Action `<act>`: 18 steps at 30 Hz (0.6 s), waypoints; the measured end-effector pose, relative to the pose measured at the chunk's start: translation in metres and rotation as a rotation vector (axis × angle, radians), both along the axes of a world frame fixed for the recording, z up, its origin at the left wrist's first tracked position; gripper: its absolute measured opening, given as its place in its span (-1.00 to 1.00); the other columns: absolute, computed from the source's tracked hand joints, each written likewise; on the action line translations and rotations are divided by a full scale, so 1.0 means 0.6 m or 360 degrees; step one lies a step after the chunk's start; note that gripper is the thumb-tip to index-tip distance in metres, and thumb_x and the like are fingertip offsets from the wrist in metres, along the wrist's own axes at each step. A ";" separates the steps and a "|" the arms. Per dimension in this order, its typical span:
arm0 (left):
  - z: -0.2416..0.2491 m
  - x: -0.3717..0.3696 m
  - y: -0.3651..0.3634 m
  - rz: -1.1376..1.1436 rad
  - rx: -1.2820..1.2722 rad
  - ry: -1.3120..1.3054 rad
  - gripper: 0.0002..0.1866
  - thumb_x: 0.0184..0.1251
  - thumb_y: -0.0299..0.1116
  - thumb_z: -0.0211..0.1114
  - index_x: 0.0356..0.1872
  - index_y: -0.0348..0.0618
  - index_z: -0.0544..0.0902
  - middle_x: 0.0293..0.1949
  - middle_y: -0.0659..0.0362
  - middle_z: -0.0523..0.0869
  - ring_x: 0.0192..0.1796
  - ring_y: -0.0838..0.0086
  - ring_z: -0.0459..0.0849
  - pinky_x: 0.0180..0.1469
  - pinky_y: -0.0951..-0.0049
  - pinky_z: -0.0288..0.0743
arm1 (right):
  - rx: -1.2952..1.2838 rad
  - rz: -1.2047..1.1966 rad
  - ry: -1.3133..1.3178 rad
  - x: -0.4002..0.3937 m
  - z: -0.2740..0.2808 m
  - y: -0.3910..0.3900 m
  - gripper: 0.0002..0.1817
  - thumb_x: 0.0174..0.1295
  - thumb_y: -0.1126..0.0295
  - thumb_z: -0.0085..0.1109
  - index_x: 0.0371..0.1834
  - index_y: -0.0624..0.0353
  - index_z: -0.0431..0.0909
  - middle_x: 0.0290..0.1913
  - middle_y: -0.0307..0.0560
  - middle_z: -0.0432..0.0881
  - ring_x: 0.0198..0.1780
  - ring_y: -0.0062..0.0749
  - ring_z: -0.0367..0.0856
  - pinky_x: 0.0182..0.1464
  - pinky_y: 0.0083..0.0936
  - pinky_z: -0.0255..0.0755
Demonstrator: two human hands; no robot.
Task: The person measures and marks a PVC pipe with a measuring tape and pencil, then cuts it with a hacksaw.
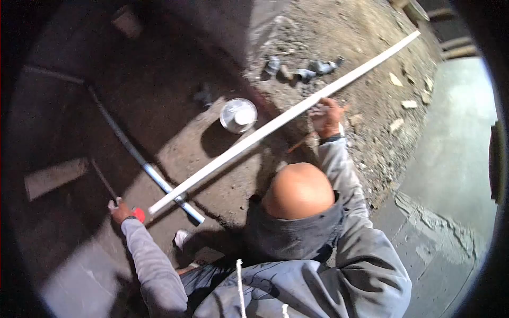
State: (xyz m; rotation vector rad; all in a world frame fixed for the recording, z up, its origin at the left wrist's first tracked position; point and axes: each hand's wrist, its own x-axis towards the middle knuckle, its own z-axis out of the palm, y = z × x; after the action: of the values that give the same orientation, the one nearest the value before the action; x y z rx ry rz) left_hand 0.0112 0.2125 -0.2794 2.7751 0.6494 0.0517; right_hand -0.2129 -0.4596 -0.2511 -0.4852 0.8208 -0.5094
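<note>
A long white pipe (281, 119) runs diagonally across the view. My right hand (326, 116) is closed at its underside, fingers curled against it, with a small orange tip (346, 108) showing beside the hand. At the lower left, my left hand (121, 210) is closed round a thin rod-like tool (104, 178) that points up and left. A red part (139, 214) shows by its palm; I cannot tell whether it belongs to the tool. The white pipe's near end crosses over a printed grey-blue pipe (154, 176) on the dirt.
A round tin (238, 128) with a white piece inside stands beside the white pipe. Grey pipe fittings (305, 73) lie on rubble beyond. My bare knee (302, 191) is below the pipe. Smooth grey cement (450, 122) lies at right, a flat block (55, 178) at left.
</note>
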 end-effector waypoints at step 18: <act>0.143 -0.187 -0.764 -0.1767 -0.0629 0.0416 -0.73 0.15 -0.22 0.27 -0.16 -0.08 0.67 -0.17 0.01 0.69 -0.14 0.15 0.66 -0.08 0.25 0.50 | 0.0071 0.0623 -0.0087 0.001 0.004 0.189 -0.83 0.19 0.49 0.11 -0.17 0.30 0.47 -0.25 -0.11 0.59 -0.25 -0.48 0.57 -0.14 -0.54 0.50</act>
State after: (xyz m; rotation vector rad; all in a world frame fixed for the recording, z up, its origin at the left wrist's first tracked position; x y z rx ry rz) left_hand -0.1009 -0.2457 -0.1936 2.3754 -0.7940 -0.5934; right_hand -0.2120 -0.3464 -0.2487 -0.5723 0.6622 -0.1421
